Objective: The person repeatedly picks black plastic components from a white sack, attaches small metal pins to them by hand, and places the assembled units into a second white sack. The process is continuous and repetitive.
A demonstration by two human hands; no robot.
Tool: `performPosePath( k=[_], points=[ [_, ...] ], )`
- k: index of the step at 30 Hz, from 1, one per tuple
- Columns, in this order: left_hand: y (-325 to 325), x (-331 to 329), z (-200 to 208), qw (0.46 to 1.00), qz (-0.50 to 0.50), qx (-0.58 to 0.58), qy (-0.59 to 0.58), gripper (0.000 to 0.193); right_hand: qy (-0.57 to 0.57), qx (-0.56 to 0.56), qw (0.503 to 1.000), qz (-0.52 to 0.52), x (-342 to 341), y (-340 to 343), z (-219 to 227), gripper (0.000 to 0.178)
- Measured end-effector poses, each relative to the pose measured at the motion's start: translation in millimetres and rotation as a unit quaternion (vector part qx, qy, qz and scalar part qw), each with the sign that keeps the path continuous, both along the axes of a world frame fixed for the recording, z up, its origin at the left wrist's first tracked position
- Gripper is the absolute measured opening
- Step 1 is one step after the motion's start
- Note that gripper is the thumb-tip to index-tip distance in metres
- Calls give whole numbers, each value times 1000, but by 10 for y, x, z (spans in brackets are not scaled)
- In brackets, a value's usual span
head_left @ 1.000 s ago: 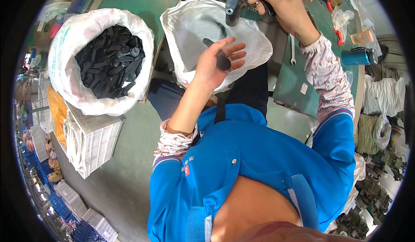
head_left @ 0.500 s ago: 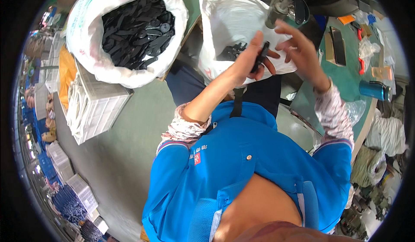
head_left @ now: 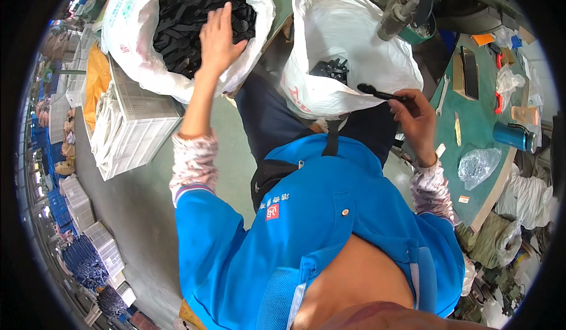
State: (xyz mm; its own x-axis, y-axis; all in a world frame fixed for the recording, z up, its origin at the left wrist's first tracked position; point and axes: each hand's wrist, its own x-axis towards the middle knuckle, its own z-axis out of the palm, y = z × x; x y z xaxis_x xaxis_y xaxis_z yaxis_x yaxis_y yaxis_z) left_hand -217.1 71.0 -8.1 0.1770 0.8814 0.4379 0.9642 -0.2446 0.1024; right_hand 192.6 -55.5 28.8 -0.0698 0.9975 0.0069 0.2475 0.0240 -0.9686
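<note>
My left hand (head_left: 219,42) reaches over the full white sack (head_left: 138,65) at the upper left, back upward, with its fingers stretched out. Beneath it lies a heap of flat, elongated black pieces (head_left: 177,20), and whether the fingertips touch them I cannot tell. At the right, my right hand (head_left: 417,121) pinches a slim black piece with a rounded end (head_left: 377,92) between thumb and fingers. That piece is held over the near right rim of a second white bag (head_left: 336,12), which has a small pile of black pieces (head_left: 330,71) inside.
Beyond the second bag stands a metal machine part (head_left: 401,12) with a dark green cup (head_left: 421,32). On the green bench at right are a wrench (head_left: 442,94), a blue flask (head_left: 513,137) and a clear plastic bag (head_left: 477,168). A white crate (head_left: 141,126) sits at left.
My left hand has gone from over the second bag, where it held a black piece, to the full sack. The black piece is now in my right hand, which has come nearer.
</note>
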Motion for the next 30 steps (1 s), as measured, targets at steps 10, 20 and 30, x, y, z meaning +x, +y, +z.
performPosePath(
  k=[10, 20, 30],
  points=[
    [361, -177, 13, 939, 129, -220, 233, 119, 144, -54, 988, 27, -342, -182, -128, 18],
    [438, -330, -204, 958, 116, -111, 239, 111, 293, -144, 945, 24, -482, -134, -227, 16],
    [577, -326, 3, 961, 106, -215, 139, 102, 298, -183, 937, 16, -587, -202, -247, 16]
  ],
)
